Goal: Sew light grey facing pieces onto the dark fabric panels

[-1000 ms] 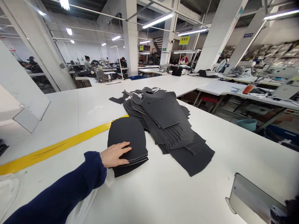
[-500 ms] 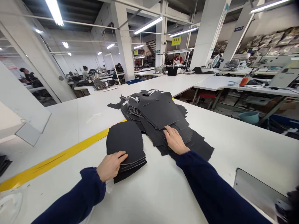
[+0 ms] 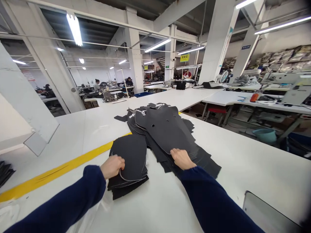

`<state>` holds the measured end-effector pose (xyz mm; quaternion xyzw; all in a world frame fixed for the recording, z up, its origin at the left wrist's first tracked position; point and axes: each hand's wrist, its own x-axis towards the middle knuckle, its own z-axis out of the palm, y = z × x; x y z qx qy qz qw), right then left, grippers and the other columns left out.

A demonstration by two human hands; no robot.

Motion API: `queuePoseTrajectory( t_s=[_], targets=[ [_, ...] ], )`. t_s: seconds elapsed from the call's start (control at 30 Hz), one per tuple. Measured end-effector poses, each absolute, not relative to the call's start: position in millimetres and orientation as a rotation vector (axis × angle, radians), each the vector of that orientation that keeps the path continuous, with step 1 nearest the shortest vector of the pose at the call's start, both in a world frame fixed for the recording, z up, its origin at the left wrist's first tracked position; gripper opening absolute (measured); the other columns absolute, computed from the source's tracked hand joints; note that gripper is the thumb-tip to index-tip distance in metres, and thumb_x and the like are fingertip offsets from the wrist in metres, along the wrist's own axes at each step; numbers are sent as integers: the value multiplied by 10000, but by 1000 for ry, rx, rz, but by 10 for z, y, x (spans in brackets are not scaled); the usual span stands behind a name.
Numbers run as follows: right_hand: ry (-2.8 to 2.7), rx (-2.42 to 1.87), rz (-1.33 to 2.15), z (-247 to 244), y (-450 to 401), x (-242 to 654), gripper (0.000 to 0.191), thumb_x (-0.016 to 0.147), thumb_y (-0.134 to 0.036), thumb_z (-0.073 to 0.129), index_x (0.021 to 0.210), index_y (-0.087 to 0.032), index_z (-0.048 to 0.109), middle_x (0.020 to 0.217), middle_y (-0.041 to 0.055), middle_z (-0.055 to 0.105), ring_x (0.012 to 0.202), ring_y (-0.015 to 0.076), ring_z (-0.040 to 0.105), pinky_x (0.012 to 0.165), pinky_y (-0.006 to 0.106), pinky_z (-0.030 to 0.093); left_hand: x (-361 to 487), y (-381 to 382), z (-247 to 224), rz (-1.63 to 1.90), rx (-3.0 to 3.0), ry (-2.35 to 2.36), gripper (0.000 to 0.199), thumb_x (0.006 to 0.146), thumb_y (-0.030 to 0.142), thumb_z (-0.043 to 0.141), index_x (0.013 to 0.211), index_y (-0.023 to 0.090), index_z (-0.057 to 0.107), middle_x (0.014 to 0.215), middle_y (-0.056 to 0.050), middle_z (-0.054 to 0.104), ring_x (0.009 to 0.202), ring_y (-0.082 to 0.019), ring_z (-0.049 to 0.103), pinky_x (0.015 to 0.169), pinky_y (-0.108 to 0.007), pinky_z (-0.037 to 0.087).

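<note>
My left hand point(image 3: 113, 166) is closed on the left edge of the top rounded black fabric panel point(image 3: 132, 155), whose near-left edge curls up from the small stack under it. To the right, my right hand point(image 3: 181, 158) pinches the near edge of a long black fabric panel point(image 3: 167, 129) that has small holes in it. That panel lies on top of a large fanned pile of black cut pieces point(image 3: 209, 161). White ties point(image 3: 143, 112) show at the far end of the pile.
A yellow tape strip point(image 3: 73, 163) crosses the white table point(image 3: 160, 200). Dark pieces point(image 3: 6, 173) lie at the left edge, and a grey flat panel point(image 3: 267, 213) is at the lower right. Beyond are sewing machines point(image 3: 297, 87), a blue basin point(image 3: 264, 136) and several people working.
My left hand has gone from lying on the small stack to gripping its top panel's left edge. My right hand has closed on the long panel's edge, which now lies nearer me. The view tilted up.
</note>
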<state>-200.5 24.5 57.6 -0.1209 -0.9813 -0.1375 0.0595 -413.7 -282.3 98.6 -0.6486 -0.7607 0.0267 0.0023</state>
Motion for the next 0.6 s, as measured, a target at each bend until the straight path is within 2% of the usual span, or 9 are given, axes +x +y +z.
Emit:
queuePoseTrajectory(
  t_s=[0.1, 0.17, 0.23, 0.3, 0.43, 0.5, 0.6],
  targets=[
    [-3008, -471, -352, 255, -32, -1209, 304, 740, 48, 396, 914, -123, 576, 913, 102, 618, 817, 184, 597, 607, 238, 423, -3910, -2399, 1465, 206, -2001, -2038, 257, 748, 55, 414, 633, 185, 603, 684, -48, 616, 745, -188, 550, 763, -370, 403],
    [-3023, -536, -284, 32, -263, -634, 340, 758, 57, 370, 946, -124, 587, 988, 109, 628, 877, 188, 605, 650, 244, 456, -3520, -1984, 1712, 123, -2083, -1766, 245, 797, 77, 411, 654, 187, 577, 686, -37, 594, 750, -183, 514, 805, -387, 361],
    [-2976, -565, -186, -162, -546, -90, 358, 772, 60, 349, 962, -121, 594, 1097, 121, 616, 987, 196, 592, 737, 265, 484, -2934, -1521, 1749, 34, -2271, -1496, 226, 812, 88, 429, 670, 187, 574, 701, -27, 593, 756, -173, 497, 857, -392, 327],
    [-2873, -589, -111, -311, -866, 384, 381, 756, 67, 340, 963, -116, 602, 1162, 127, 598, 1079, 209, 558, 804, 294, 490, -2211, -1114, 1543, -11, -2506, -1241, 198, 806, 102, 461, 675, 180, 588, 709, -32, 601, 756, -170, 497, 874, -392, 314],
    [-2684, -774, -38, -459, -1495, 1093, 409, 734, 52, 351, 984, -128, 620, 1157, 127, 592, 1114, 227, 526, 805, 332, 493, -850, -716, 736, 8, -2900, -974, 171, 810, 115, 477, 764, 164, 635, 808, -56, 638, 834, -183, 538, 859, -375, 342],
    [-2553, -933, -13, -477, -1748, 1339, 391, 753, 28, 368, 994, -141, 625, 1146, 139, 568, 1104, 248, 512, 807, 366, 487, -421, -674, 367, -69, -3031, -1001, 212, 853, 160, 472, 998, 176, 626, 1043, -70, 629, 992, -192, 532, 884, -354, 358],
    [-2332, -1102, -17, -479, -1991, 1581, 371, 782, 7, 382, 993, -167, 633, 1268, 162, 455, 1203, 313, 423, 851, 450, 468, -123, -666, 31, -166, -3143, -1137, 462, 895, 297, 495, 1337, 206, 397, 1358, -84, 459, 1231, -217, 403, 991, -386, 322]
  ],
)
